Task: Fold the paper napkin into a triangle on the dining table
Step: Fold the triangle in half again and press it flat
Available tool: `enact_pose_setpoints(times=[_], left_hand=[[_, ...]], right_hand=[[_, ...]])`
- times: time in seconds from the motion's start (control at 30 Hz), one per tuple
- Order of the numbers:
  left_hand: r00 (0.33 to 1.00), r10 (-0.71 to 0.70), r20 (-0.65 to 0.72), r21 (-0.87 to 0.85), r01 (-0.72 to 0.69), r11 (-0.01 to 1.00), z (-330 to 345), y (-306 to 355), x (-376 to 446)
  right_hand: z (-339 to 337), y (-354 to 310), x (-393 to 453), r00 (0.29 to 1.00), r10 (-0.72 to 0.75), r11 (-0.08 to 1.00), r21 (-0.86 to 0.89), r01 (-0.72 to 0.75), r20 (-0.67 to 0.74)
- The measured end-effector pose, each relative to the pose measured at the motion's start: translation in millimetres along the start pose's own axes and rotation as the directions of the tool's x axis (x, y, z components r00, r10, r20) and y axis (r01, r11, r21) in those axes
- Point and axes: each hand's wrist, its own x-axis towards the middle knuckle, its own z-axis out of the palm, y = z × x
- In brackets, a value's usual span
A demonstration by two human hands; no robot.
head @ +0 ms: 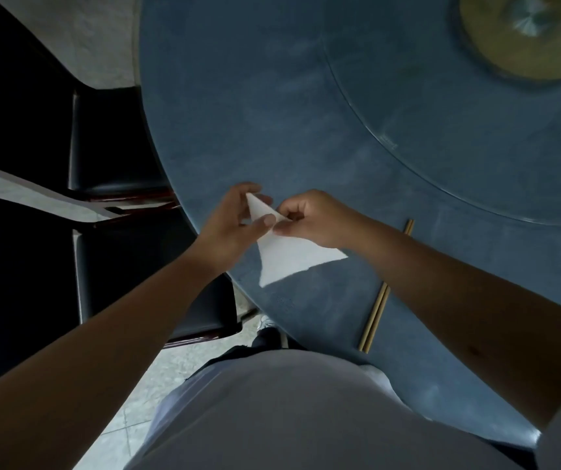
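Note:
A white paper napkin (289, 259) lies near the left edge of the round blue dining table (272, 113), its visible part shaped like a triangle. Its far tip is raised off the table. My left hand (235, 222) pinches that raised tip between thumb and fingers. My right hand (313, 218) pinches the napkin just to the right of the tip, thumb and forefinger closed on the paper. The two hands almost touch. The napkin's near edge and right corner rest flat on the table.
A pair of wooden chopsticks (379, 307) lies on the table under my right forearm. A glass turntable (441, 147) with a metal hub (526, 18) covers the table's middle. Two black chairs (116, 137) stand at the table's left edge.

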Motion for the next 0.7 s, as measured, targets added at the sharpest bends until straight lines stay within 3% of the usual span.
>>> enact_pose_setpoints(times=[0.07,0.2,0.37,0.6,0.7], left_hand=[[0.993,-0.039,0.113,-0.2,0.061,0.978,2,3,-6],[0.963,-0.109,0.247,-0.167,0.153,0.974,9,-3,-13],[0.974,-0.172,0.146,-0.04,0.179,0.983,15,-17,-6],[0.94,-0.31,0.144,-0.197,0.334,0.922,14,-32,11],[0.928,-0.365,0.067,-0.132,0.371,0.919,10,-46,21]], right_hand=[[-2,-9,-9,0.999,-0.02,0.992,0.124,0.025,-0.042],[-6,-16,-20,0.979,-0.014,0.977,0.205,0.056,-0.202],[-12,-9,-20,0.929,0.089,0.938,0.344,0.042,-0.358],[-17,14,0,0.921,0.22,0.879,0.476,-0.044,-0.322],[-14,23,14,0.918,0.272,0.88,0.461,-0.115,-0.289]])
